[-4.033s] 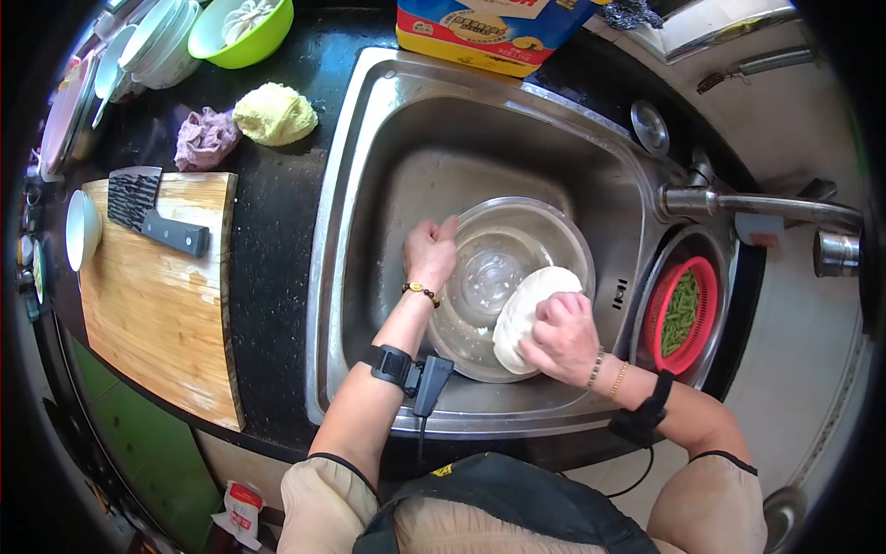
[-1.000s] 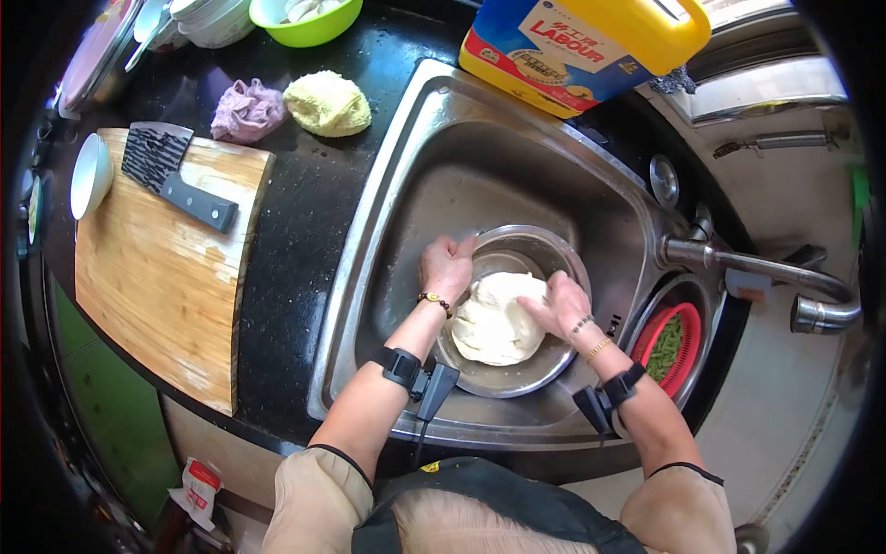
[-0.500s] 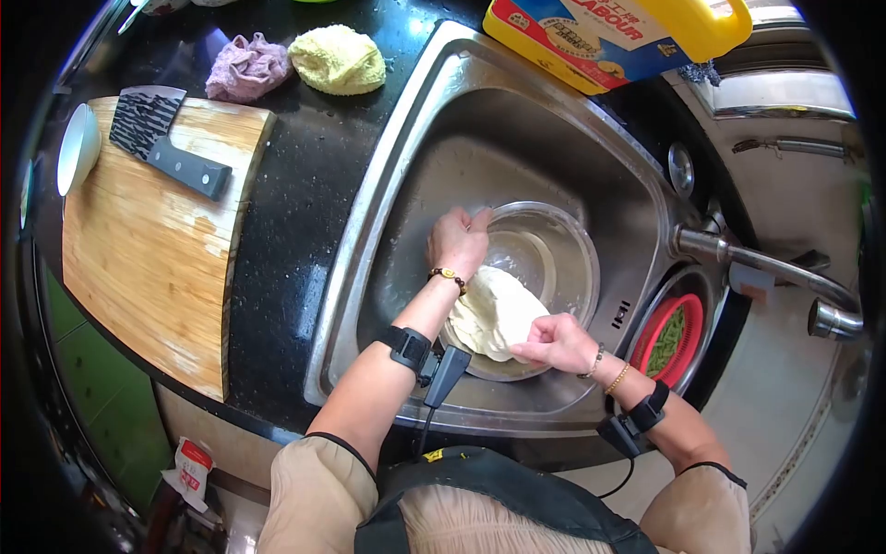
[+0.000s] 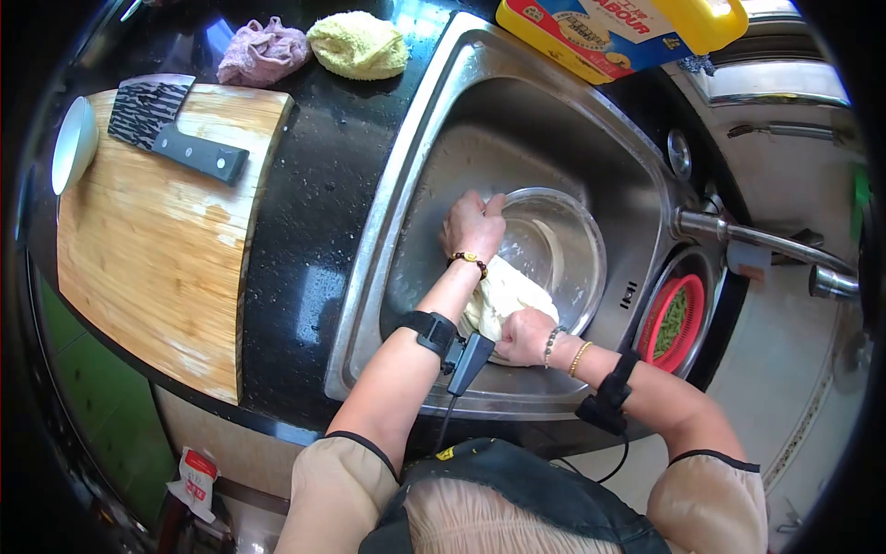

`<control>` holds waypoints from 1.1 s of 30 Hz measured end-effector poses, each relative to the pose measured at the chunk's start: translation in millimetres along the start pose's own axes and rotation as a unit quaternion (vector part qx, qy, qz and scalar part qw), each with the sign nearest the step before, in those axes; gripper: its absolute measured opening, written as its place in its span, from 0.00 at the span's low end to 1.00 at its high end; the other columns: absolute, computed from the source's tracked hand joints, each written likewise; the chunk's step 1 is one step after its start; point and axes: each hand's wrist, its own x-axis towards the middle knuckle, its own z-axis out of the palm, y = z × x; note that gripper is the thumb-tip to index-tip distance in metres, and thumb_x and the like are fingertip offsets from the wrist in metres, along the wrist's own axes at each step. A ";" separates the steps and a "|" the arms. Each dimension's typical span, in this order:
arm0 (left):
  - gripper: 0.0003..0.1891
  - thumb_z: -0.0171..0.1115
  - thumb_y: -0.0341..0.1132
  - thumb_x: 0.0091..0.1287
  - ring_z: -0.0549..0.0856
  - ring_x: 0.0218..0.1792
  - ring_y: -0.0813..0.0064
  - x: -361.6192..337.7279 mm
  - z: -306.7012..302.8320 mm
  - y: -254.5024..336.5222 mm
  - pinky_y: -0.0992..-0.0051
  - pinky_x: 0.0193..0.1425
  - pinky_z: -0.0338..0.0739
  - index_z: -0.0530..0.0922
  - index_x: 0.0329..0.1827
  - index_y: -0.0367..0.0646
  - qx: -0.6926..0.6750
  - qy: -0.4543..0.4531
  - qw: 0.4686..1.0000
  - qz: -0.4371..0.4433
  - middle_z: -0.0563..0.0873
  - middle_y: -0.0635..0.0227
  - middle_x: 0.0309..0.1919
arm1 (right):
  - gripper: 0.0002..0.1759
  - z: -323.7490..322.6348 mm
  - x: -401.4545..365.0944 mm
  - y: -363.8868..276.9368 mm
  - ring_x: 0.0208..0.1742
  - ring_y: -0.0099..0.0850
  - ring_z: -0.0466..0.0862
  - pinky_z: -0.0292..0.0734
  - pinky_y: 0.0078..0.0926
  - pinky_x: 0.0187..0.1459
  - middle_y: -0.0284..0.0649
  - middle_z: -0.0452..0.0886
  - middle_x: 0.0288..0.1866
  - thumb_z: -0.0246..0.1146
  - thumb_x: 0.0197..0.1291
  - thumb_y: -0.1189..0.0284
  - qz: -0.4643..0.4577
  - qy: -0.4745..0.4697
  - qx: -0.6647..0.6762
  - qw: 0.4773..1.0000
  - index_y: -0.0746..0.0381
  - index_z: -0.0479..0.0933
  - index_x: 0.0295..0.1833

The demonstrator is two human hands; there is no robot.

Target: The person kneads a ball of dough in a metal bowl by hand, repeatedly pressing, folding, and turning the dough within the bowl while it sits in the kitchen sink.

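A pale, soft mass of dough lies in a round metal bowl inside the sink. My left hand is closed at the bowl's left rim, with its fingers curled over the edge. On the lower right part of the dough, my right hand is closed in a fist and presses into it; the fingertips are hidden. Whitish residue coats the inner wall of the bowl.
Left of the sink lies a cutting board with a cleaver and a white bowl. Purple and yellow cloths, a yellow jug, a faucet and a red basket surround the sink.
My right hand has moved left and inward over the dough, from its lower right edge, and closed into a fist. The dough is more folded. The whole view has shifted slightly.
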 end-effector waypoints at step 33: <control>0.20 0.66 0.46 0.57 0.72 0.21 0.77 9.1 12.5 -17.5 0.70 0.28 0.69 0.72 0.20 0.39 -0.061 0.041 0.997 0.023 0.75 0.67 0.16 | 0.16 17.6 37.8 4.8 0.47 0.42 0.83 0.77 0.33 0.49 0.51 0.83 0.43 0.55 0.51 0.69 0.066 0.027 -0.099 0.992 0.66 0.82 0.39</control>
